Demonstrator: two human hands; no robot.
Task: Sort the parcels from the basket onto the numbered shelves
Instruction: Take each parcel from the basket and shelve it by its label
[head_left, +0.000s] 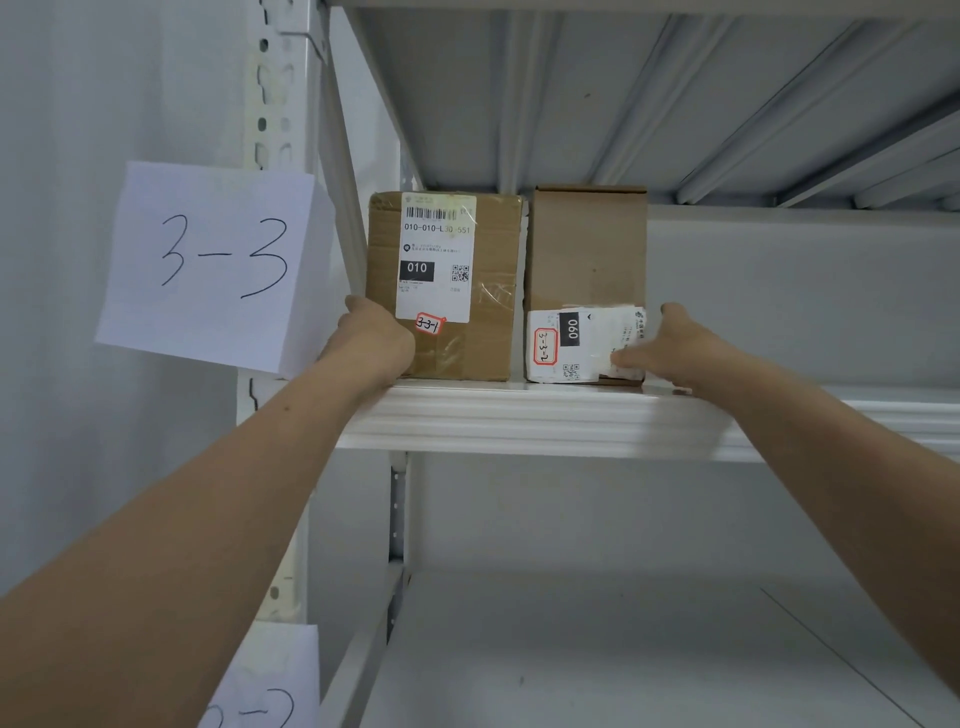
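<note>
**Two parcels at the left end of shelf 3-3, a hand on each**

The large parcel (483, 291) stands at the left end of the shelf (545, 415), close to its front edge; the small parcel (584, 249) stands just beside it on the right, with a narrow dark gap between them. The large parcel carries a white label with "010" and a red-bordered tag (430, 324) that reads 3-3-1; the tag (545, 347) on the small parcel reads 3-3-2, turned on its side. The fine print on both labels is too small to read.

The left hand (371, 340) lies on the lower left corner of the large parcel; only its back shows and the fingers are hidden, so I cannot tell if it grips or only presses. The right hand (675, 348) holds the lower right corner of the small parcel; its thumb (623, 358) lies across the white label and is blurred, and the fingers go round the right side, mostly out of sight.

A paper sign (213, 265) with "3-3" hangs on the post left of the shelf; a second sign (265, 686) lower down is cut off by the bottom edge, so its number is not fully readable. The lower shelf (597, 665) is partly covered by both forearms.
</note>
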